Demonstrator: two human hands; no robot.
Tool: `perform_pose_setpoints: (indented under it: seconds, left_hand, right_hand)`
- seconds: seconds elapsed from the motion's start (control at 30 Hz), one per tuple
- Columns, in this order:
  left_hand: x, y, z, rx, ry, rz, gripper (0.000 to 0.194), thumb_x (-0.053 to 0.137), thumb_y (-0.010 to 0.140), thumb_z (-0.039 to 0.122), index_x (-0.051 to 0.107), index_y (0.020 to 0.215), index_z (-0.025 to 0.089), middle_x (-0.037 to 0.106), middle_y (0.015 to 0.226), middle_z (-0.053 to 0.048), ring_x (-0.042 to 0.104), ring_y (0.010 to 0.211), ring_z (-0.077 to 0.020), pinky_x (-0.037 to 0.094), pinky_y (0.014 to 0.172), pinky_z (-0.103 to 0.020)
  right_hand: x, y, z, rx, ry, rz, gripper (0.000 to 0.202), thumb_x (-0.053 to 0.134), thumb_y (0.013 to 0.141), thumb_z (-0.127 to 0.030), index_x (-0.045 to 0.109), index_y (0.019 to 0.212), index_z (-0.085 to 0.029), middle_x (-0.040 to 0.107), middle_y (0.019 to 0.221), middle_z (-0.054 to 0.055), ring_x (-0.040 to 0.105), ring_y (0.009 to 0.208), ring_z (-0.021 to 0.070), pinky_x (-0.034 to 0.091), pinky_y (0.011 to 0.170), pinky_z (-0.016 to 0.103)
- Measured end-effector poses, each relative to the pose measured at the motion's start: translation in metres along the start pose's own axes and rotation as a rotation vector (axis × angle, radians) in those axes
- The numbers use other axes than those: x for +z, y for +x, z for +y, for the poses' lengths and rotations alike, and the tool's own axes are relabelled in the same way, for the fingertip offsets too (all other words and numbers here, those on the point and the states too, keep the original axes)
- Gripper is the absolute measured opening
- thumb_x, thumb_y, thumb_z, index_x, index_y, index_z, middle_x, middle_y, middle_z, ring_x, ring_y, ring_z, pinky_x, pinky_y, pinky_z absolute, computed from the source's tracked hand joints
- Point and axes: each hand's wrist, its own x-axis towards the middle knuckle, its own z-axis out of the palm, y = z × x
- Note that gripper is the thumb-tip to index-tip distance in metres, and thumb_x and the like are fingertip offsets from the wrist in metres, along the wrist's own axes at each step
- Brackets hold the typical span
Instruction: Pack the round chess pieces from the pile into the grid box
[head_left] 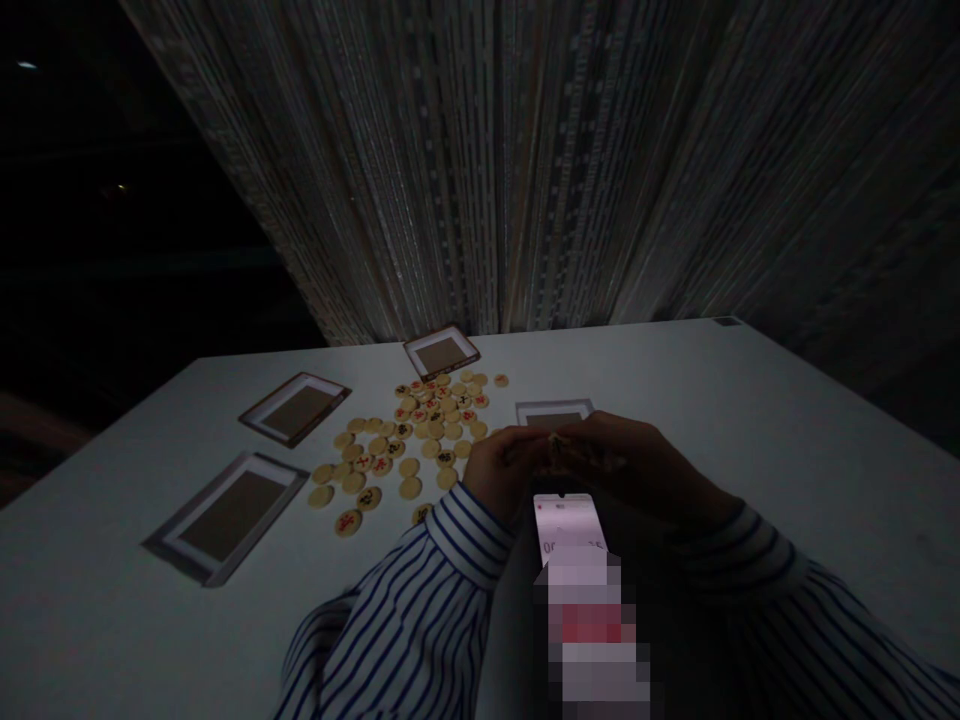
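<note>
My left hand (501, 464) and my right hand (637, 455) meet above the table, fingers bent inward and closed. Between their fingertips is a small pale thing (555, 450), too dark and too covered by fingers to make out its kind. Both wrists come out of blue-striped white cuffs. Just to the left of my left hand, many round wooden Chinese chess pieces (409, 467) lie scattered, some with red or black characters, others blank side up. Below my hands a lit phone (568, 520) shows a screen with digits; its lower part is pixelated.
On the white table (787, 440) lie several framed flat cards: one at near left (232, 515), one farther left (295, 408), one at the back (442, 352). Another framed card (553, 411) is partly behind my hands. A string curtain (480, 170) hangs beyond the far edge.
</note>
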Motion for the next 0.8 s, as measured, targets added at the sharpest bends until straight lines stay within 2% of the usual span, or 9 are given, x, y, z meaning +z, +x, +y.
perform_pose_setpoints:
  seconds: [0.13,0.33,0.5,0.67,0.8]
  left_hand:
    - [-0.001,0.001,-0.001,-0.009,0.016,-0.032,0.015,0.065,0.072,0.027,0.069,0.082,0.016,0.072,0.077,-0.005,0.066,0.068,-0.015,0.056,0.064,-0.028]
    - [-0.001,0.0,0.003,0.051,0.146,0.0,0.015,0.061,0.075,0.026,0.069,0.083,0.017,0.072,0.08,-0.005,0.066,0.073,-0.0149,0.055,0.068,-0.029]
    - [-0.003,0.001,0.0,0.1,0.278,0.059,0.019,0.057,0.078,0.029,0.068,0.085,0.016,0.071,0.08,-0.006,0.065,0.073,-0.0155,0.053,0.069,-0.029]
    - [-0.003,0.0,0.0,0.162,0.433,0.106,0.02,0.053,0.08,0.025,0.068,0.087,0.014,0.07,0.08,-0.007,0.063,0.071,-0.015,0.051,0.065,-0.027]
    - [-0.002,-0.002,0.002,0.289,0.588,0.103,0.017,0.052,0.081,0.022,0.067,0.085,0.016,0.07,0.081,-0.006,0.063,0.074,-0.0159,0.05,0.07,-0.029]
  right_hand:
    - [-0.001,0.002,-0.002,-0.017,-0.025,-0.03,0.022,0.054,0.083,-0.028,0.06,0.102,-0.019,0.065,0.086,0.005,0.059,0.075,0.0124,0.047,0.063,0.025]
    - [-0.004,0.003,-0.001,-0.03,-0.089,-0.071,0.026,0.051,0.085,-0.03,0.058,0.107,-0.02,0.065,0.088,0.005,0.059,0.077,0.0137,0.047,0.064,0.027]
    - [-0.011,0.003,0.005,-0.01,-0.161,-0.045,0.026,0.053,0.082,-0.027,0.058,0.107,-0.02,0.065,0.087,0.005,0.059,0.073,0.0146,0.046,0.063,0.027]
    - [-0.023,0.006,0.01,0.074,-0.255,-0.077,0.024,0.054,0.08,-0.026,0.06,0.102,-0.017,0.065,0.083,0.006,0.058,0.069,0.0146,0.045,0.063,0.027]
    - [-0.032,0.011,0.012,0.149,-0.288,-0.134,0.026,0.053,0.081,-0.03,0.061,0.102,-0.017,0.065,0.083,0.005,0.057,0.067,0.0138,0.044,0.062,0.026]
